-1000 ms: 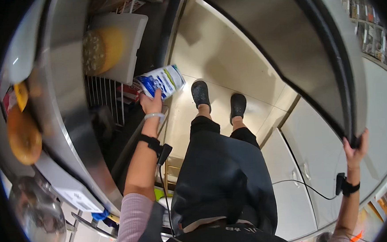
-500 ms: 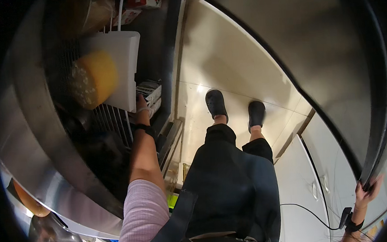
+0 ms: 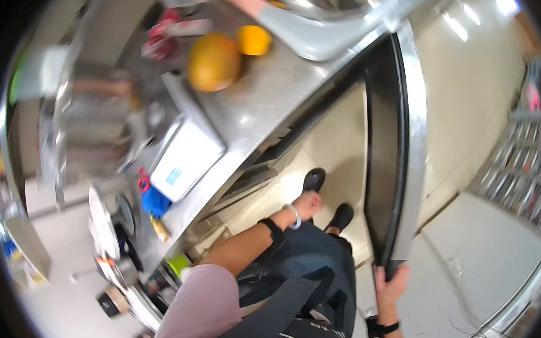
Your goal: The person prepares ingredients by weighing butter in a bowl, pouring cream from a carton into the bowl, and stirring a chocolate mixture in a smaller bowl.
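Observation:
My left hand (image 3: 308, 205) is in front of my body above the floor, its fingers curled closed and a little blurred, with nothing showing in them. It wears a pale bracelet and a black wrist strap. Lower right, my right hand (image 3: 392, 284) grips the near end of a steel refrigerator door (image 3: 415, 148) with a black gasket. The door stands ajar from the under-counter fridge, leaving a gap where the floor shows. Most of the fridge's inside is hidden under the counter edge.
On the steel counter (image 3: 255, 117) are a white digital scale (image 3: 186, 158), a large orange-yellow fruit (image 3: 214, 62), a smaller yellow piece (image 3: 254, 40) and a blue item (image 3: 155, 202). A grey tray-like edge (image 3: 312, 45) lies beyond. White cabinet doors (image 3: 492, 242) stand at right.
My left hand has come out of the fridge, away from the white tray, and closed. My view has risen to the counter. My right hand has swung the door inward, narrowing the opening.

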Demonstrator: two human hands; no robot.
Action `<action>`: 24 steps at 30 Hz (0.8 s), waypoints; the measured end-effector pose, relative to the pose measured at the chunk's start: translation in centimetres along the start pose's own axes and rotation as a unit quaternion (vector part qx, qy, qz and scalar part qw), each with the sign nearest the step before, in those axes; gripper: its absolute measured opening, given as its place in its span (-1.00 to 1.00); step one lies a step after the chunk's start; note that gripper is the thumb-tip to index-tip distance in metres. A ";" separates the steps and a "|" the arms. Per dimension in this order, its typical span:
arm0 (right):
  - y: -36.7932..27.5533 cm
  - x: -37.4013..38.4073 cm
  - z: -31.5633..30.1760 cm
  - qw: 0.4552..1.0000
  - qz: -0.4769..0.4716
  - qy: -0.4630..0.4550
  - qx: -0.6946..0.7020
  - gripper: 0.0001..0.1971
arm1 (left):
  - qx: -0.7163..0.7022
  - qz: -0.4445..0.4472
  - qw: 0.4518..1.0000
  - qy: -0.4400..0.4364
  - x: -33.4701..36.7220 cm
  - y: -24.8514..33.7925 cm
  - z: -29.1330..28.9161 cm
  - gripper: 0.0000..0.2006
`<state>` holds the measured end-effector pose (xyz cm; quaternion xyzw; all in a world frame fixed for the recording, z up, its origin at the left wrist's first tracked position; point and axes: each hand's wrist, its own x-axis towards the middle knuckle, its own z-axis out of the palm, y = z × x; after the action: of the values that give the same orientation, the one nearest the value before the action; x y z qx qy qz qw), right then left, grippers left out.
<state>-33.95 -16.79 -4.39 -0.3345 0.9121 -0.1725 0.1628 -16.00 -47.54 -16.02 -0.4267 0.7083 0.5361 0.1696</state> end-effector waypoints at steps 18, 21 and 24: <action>-29.5 8.3 4.3 0.891 -0.324 -0.317 -0.006 -0.54 | -0.405 0.080 0.810 0.416 -36.1 0.4 -22.2 -0.55; -35.1 12.0 2.8 0.902 -0.366 -0.231 0.002 -0.59 | -0.533 0.066 0.742 0.401 -38.3 4.4 -31.7 -0.24; -40.6 13.1 1.4 0.903 -0.369 -0.208 0.073 -0.62 | -0.578 0.036 0.766 0.280 -39.2 5.8 -38.7 -0.27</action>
<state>-20.35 -54.95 9.16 -0.6629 0.6536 -0.2125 0.2971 10.46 -65.60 29.13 -0.5492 0.2954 0.7067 -0.3343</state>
